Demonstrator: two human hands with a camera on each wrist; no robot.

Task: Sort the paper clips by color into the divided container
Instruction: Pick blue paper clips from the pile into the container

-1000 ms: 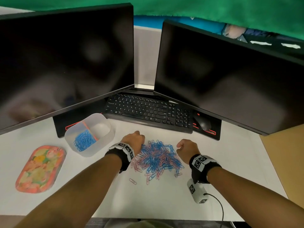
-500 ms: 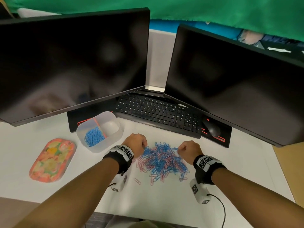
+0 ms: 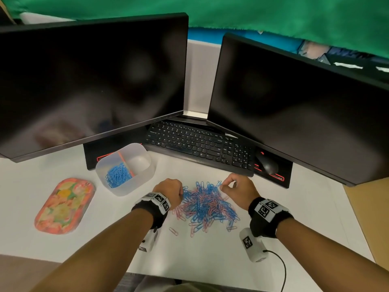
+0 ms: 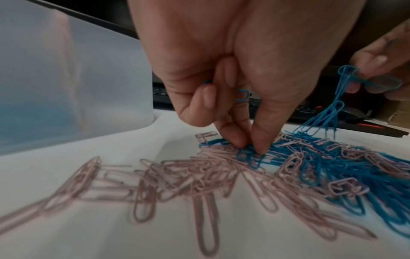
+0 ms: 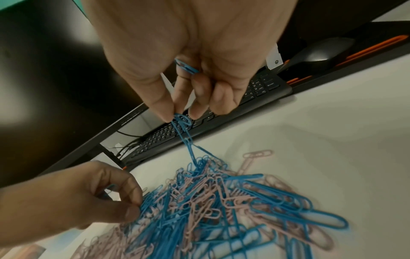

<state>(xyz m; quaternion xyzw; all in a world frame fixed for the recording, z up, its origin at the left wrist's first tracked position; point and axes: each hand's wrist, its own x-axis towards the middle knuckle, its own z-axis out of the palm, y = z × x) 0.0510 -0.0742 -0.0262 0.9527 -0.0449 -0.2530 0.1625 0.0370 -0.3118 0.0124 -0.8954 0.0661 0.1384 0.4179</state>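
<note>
A heap of blue and pink paper clips lies on the white desk between my hands. The translucent divided container stands to its left. Blue clips fill the container's left compartment, and only bare floor shows in the right one. My left hand pinches a blue clip at the heap's left edge, with more blue clips tucked under its curled fingers. My right hand is raised over the heap's far edge. It pinches blue clips, from which a tangled blue string hangs down to the heap.
A black keyboard and mouse sit just behind the heap under two dark monitors. A floral oval tray lies at the left. One stray pink clip lies in front of the heap.
My right hand has risen off the heap, drawing a string of blue clips up with it. My left hand stays at the heap's left edge. The head view shifted.
</note>
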